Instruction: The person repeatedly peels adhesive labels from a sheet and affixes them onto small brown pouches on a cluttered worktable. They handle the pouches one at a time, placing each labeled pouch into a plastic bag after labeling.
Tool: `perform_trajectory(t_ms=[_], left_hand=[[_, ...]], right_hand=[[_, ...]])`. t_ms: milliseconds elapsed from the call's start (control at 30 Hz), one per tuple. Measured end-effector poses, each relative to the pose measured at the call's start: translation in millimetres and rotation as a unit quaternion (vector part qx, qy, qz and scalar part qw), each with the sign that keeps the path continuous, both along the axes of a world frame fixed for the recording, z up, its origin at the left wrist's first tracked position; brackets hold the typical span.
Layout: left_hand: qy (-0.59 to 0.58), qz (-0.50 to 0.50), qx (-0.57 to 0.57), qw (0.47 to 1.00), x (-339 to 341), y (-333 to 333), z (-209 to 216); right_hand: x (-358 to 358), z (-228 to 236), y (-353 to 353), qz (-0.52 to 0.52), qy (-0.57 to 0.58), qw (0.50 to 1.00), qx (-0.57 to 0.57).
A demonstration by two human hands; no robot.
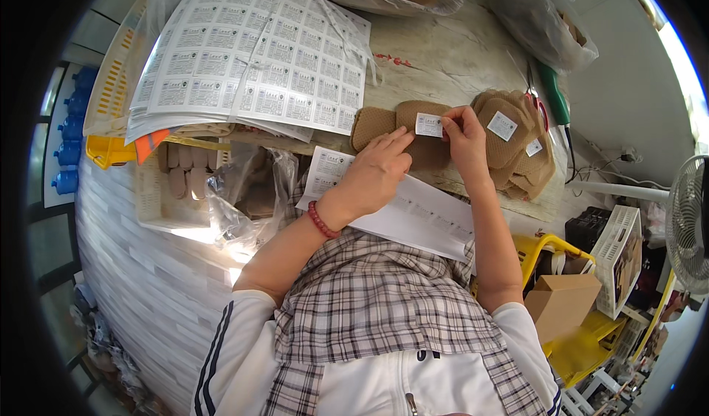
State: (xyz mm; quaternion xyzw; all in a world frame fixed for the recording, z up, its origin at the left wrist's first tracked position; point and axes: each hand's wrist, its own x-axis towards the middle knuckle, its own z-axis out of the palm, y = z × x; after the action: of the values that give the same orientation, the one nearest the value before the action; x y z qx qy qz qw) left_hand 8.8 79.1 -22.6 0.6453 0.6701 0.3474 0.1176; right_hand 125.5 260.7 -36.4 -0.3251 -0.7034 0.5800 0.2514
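Note:
Between the thumb and fingertips of my right hand (467,141) is the edge of a small white printed label (428,125). The label lies against a brown mesh-textured fabric piece (422,108) on the table. My left hand (378,169) lies palm down, fingers stretched, its tips on the brown pieces beside the label. Below both hands a partly used label sheet (413,213) spreads over my lap and the table edge. Right of my right hand sits a pile of brown pieces (509,139), some with labels on them.
A thick stack of label sheets (258,46) covers the table's left side. Red-handled scissors (538,102) and a green-handled tool with a cord (554,94) lie at the right. Plastic bags (543,21) stand at the back. A yellow crate (535,250) and a fan (688,224) are at right.

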Motion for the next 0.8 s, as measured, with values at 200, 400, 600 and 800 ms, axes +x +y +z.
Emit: perform_trajectory(t_ms=[200, 400, 600, 800], left_hand=[[0.013, 0.009, 0.002, 1.0, 2, 4, -7], [0.011, 0.014, 0.007, 1.0, 2, 5, -5], [0.011, 0.015, 0.011, 1.0, 2, 4, -6], [-0.003, 0.004, -0.003, 1.0, 1, 7, 10]], right_hand=[[-8, -7, 0, -0.032, -0.078, 0.995, 0.045], [-9, -13, -1, -0.039, -0.11, 0.989, 0.096], [-11, -11, -5, -0.043, -0.124, 0.98, 0.147], [-12, -3, -10, -0.036, -0.126, 0.971, 0.2]])
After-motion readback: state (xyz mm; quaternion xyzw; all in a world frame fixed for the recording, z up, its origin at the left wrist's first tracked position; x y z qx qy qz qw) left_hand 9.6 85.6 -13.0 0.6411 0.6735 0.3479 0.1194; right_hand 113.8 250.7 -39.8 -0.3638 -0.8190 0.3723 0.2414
